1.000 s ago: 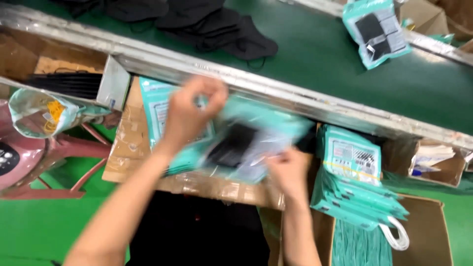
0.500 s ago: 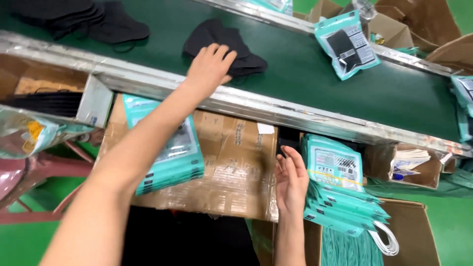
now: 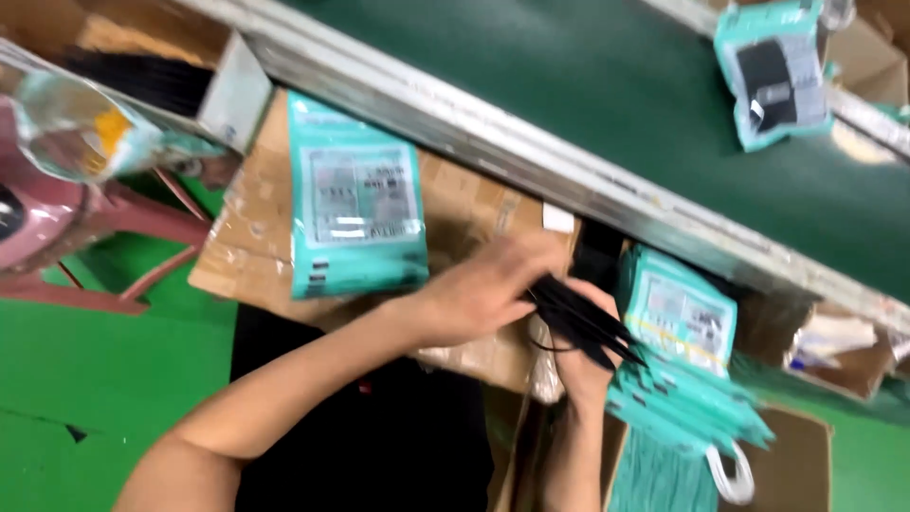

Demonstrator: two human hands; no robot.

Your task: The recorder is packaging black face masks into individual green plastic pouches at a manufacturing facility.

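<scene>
We see the left hand [image 3: 483,289] curled, fingers pinching a thin stack of black masks [image 3: 583,318] at one end. The right hand [image 3: 583,356] cups the same stack from below, fingers closed round it. Both meet over a taped cardboard box [image 3: 246,246]. Left of the hands, a teal packet [image 3: 355,218] lies flat on it. Just right, a pile of teal packets [image 3: 678,365]. Beyond, the green conveyor belt [image 3: 569,104] carries one filled packet [image 3: 773,71].

Pouch stack [image 3: 358,213] on cardboard [image 3: 251,237], left of both hands [image 3: 531,303], belt [image 3: 607,104] behind
</scene>
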